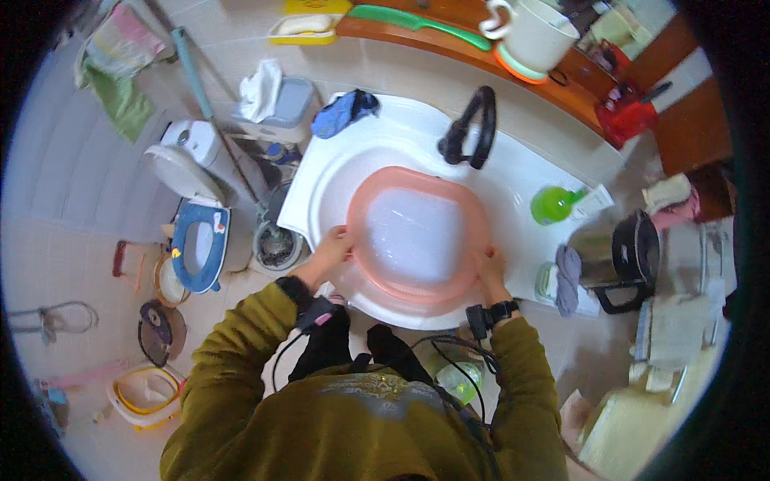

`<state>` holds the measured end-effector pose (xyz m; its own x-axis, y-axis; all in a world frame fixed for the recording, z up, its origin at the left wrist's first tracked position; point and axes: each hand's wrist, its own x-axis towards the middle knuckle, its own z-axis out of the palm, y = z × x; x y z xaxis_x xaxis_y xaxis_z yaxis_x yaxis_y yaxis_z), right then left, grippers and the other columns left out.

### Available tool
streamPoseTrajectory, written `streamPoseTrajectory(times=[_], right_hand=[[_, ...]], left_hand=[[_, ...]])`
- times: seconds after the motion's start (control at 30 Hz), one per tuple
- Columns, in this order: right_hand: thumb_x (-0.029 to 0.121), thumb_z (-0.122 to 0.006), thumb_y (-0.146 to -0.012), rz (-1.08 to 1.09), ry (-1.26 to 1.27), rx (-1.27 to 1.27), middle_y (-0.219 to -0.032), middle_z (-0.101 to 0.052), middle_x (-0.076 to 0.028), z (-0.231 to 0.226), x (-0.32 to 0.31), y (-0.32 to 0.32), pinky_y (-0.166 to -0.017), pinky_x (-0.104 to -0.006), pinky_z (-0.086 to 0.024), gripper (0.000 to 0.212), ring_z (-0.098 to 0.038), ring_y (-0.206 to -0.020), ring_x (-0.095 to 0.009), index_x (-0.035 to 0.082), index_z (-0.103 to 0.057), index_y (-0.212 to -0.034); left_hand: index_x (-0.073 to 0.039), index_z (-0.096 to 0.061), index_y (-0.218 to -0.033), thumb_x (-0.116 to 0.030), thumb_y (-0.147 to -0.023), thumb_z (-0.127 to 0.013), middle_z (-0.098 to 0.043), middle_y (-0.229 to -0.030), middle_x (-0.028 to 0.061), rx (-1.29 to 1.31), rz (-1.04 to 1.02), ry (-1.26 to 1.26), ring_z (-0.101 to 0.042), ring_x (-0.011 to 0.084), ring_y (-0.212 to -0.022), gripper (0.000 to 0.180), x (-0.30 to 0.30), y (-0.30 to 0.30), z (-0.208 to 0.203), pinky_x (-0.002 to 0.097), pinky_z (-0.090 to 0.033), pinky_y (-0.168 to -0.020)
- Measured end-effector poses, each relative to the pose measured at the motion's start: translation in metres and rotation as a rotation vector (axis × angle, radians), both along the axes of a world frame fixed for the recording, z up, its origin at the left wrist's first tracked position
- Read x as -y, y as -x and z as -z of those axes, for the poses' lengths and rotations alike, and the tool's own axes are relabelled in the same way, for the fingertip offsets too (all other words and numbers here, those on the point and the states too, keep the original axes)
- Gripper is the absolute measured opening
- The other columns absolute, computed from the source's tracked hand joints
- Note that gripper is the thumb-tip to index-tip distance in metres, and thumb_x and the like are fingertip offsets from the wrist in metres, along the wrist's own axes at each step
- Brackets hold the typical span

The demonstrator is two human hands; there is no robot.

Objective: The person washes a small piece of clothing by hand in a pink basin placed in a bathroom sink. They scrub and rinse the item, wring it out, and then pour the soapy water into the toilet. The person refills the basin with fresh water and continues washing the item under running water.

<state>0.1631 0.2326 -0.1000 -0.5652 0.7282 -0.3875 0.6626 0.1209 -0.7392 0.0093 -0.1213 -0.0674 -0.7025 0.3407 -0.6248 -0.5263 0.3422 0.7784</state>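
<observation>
Two hands point(331, 246) point(491, 268), one pink basin point(475, 220), one sink point(327, 196), one faucet point(486, 128)

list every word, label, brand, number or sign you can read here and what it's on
No text can be read.
Tube: faint marks, too small to read.
Sweater: pale chest design, too blurred to tell if it holds letters.
Basin: no lettering visible.

Faucet point(487, 132) obstructs behind basin point(475, 228); gap toward bottle point(551, 206) seems passable.
</observation>
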Motion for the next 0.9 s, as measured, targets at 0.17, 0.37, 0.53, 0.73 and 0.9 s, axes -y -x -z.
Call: streamPoseTrajectory(times=[0.17, 0.37, 0.53, 0.73, 0.9], right_hand=[[0.015, -0.07, -0.08, -0.123, -0.214, -0.029, -0.077, -0.058, -0.005, 0.011, 0.003, -0.003, -0.06, -0.0332, -0.046, 0.02, -0.054, -0.068, -0.018, 0.0, -0.06, -0.09], [0.009, -0.065, -0.081, -0.094, 0.082, -0.262, -0.078, -0.052, -0.001, -0.044, 0.01, -0.013, -0.061, -0.029, -0.042, 0.013, -0.049, -0.069, -0.013, 0.001, -0.058, -0.088], [0.007, -0.062, -0.083, -0.154, 0.223, -0.327, -0.082, -0.055, -0.001, -0.109, 0.042, -0.009, -0.064, -0.0267, -0.042, 0.012, -0.049, -0.075, -0.01, -0.001, -0.058, -0.092], [0.004, -0.06, -0.085, -0.251, 0.279, -0.418, -0.092, -0.06, -0.003, -0.16, 0.087, 0.004, -0.069, -0.0255, -0.045, 0.019, -0.054, -0.079, -0.01, -0.002, -0.06, -0.103], [0.003, -0.06, -0.087, -0.257, 0.441, -0.337, -0.1, -0.064, -0.004, -0.189, 0.146, 0.016, -0.076, -0.0284, -0.049, 0.024, -0.06, -0.086, -0.014, -0.002, -0.059, -0.11]], left_hand=[[0.006, -0.054, -0.104, -0.019, -0.086, -0.064, -0.065, -0.084, 0.0183, -0.247, -0.079, 0.174, -0.064, 0.0226, -0.069, 0.033, -0.019, 0.001, 0.028, 0.0384, -0.051, -0.057], [0.004, -0.056, -0.103, -0.007, -0.088, -0.056, -0.064, -0.082, 0.0155, -0.285, -0.229, 0.186, -0.064, 0.0232, -0.067, 0.02, -0.008, -0.028, -0.002, 0.0385, -0.051, -0.056], [0.004, -0.062, -0.104, -0.006, -0.086, -0.057, -0.067, -0.084, 0.0127, -0.334, -0.442, 0.102, -0.064, 0.0186, -0.07, 0.021, 0.01, -0.041, -0.059, 0.0354, -0.052, -0.059], [0.004, -0.062, -0.108, -0.007, -0.086, -0.058, -0.067, -0.088, 0.0074, -0.424, -0.554, 0.041, -0.062, 0.0144, -0.075, 0.025, 0.057, -0.06, -0.099, 0.0299, -0.051, -0.065], [0.003, -0.063, -0.102, -0.008, -0.086, -0.057, -0.066, -0.084, 0.0083, -0.528, -0.632, 0.086, -0.061, 0.0152, -0.076, 0.021, 0.122, -0.069, -0.112, 0.0315, -0.051, -0.068]])
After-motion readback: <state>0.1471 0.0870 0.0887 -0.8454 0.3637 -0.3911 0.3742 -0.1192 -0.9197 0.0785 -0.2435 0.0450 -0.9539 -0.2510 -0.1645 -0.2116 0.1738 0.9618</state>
